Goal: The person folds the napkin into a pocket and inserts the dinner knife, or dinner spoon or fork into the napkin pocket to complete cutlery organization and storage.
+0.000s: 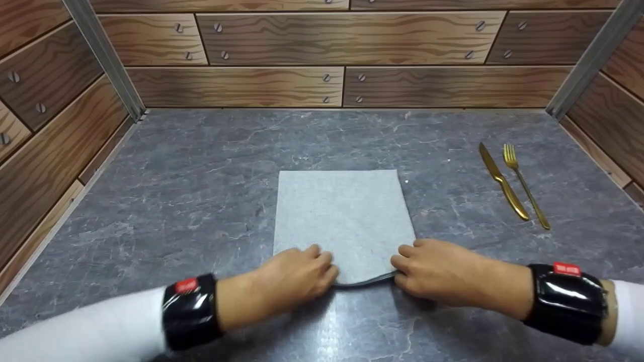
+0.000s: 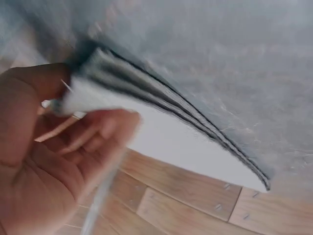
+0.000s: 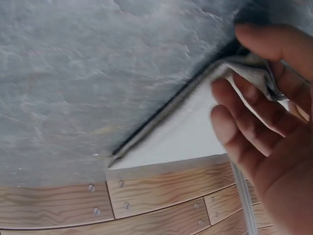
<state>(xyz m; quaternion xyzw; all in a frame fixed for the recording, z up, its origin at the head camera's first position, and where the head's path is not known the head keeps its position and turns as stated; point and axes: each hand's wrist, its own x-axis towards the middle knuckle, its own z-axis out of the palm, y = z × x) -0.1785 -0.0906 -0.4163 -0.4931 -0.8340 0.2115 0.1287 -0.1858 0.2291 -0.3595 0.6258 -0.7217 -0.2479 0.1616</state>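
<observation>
A pale grey folded cloth napkin (image 1: pixel 342 216) lies on the table in front of me, its layers showing as dark lines along the near edge. My left hand (image 1: pixel 297 271) pinches the near left part of that edge. At the near right corner, my right hand (image 1: pixel 437 271) grips the cloth. The left wrist view has the thumb and fingers around the napkin (image 2: pixel 186 147), with its stacked edge slightly spread; this view is blurred. Seen from the right wrist, the napkin (image 3: pixel 190 122) has a bent corner between the thumb and fingers.
To the right on the grey marbled table (image 1: pixel 201 151) lie a gold knife (image 1: pixel 503 183) and a gold fork (image 1: pixel 526 186), side by side. Wood-patterned walls (image 1: pixel 342 40) stand at the back and both sides, with metal posts (image 1: pixel 105 55) at the corners.
</observation>
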